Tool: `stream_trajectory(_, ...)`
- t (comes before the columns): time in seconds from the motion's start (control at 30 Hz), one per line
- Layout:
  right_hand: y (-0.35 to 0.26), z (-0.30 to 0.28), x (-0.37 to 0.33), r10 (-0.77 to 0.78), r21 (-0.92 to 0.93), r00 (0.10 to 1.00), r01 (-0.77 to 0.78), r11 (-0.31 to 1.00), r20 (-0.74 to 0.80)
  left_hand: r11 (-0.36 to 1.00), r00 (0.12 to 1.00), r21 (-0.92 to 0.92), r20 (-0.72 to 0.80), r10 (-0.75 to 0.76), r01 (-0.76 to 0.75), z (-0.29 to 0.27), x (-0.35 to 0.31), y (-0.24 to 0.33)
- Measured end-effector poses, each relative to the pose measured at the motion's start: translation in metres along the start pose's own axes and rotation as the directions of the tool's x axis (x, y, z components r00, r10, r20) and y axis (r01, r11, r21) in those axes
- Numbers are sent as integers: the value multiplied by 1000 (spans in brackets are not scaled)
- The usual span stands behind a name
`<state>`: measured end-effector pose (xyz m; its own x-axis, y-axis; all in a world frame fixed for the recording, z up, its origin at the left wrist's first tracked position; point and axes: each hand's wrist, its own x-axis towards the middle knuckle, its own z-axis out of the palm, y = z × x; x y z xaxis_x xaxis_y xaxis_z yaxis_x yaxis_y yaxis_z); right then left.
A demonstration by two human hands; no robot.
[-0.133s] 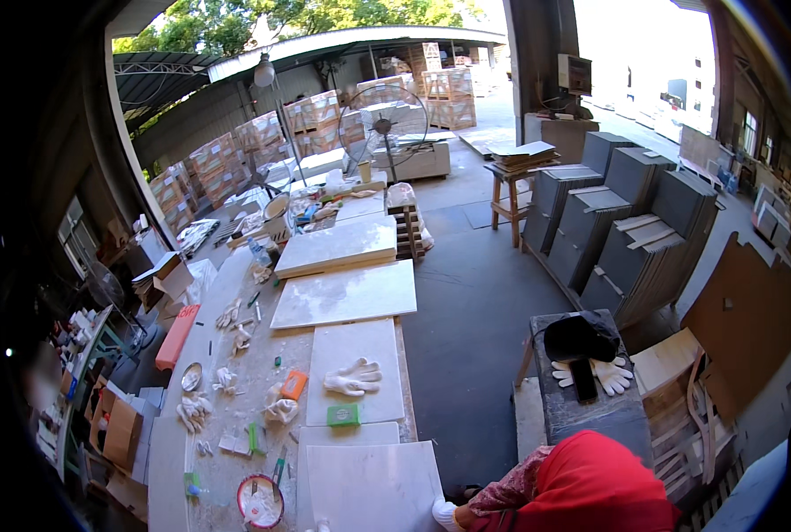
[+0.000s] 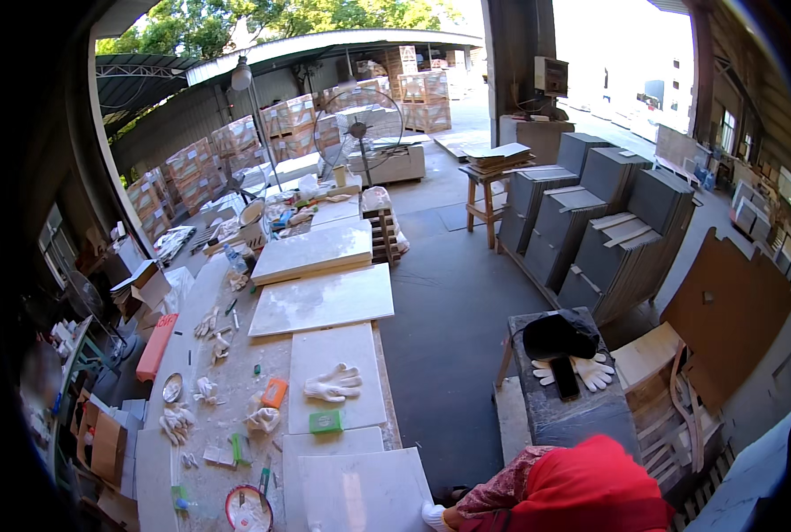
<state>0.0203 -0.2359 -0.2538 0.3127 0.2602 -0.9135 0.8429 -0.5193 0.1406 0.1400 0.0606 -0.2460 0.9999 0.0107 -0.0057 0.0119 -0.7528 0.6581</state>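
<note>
My right hand (image 2: 434,516), in a white glove, is closed on the right edge of a white stone slab (image 2: 364,488) at the bottom of the view. The forearm, in a patterned sleeve (image 2: 506,479) below red cloth, comes in from the lower right. My left hand is out of view. Beneath the held slab's far edge lies another white slab (image 2: 369,440). Farther along the workbench, a white glove (image 2: 333,383) and a green box (image 2: 325,421) rest on a third slab (image 2: 342,341). To the left is a red-rimmed tub (image 2: 250,510) of white paste, with a scraper (image 2: 264,481) at its rim.
Gloves, rags and an orange box (image 2: 275,392) litter the bench (image 2: 160,461). More slabs (image 2: 325,297) lie farther up it. At right, a small table (image 2: 582,421) bears a black bag, phone and gloves; grey panel stacks (image 2: 591,222) stand beyond. A fan (image 2: 358,130) is ahead.
The view has swung slightly right, so the bench and surroundings sit farther left. My right glove stays at the slab's edge. A small white tip at the slab's lower left is out of view.
</note>
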Motion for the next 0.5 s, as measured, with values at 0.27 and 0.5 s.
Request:
stream_trajectory(0.27, 1, 17, 4, -20, 65, 999, 18, 998, 30, 833, 996, 546, -32, -86, 89, 32, -5, 38)
stream_trajectory(0.5, -17, 85, 81, -78, 352, 971, 157, 923, -228, 809, 970, 571, -243, 8, 136, 77, -92, 69)
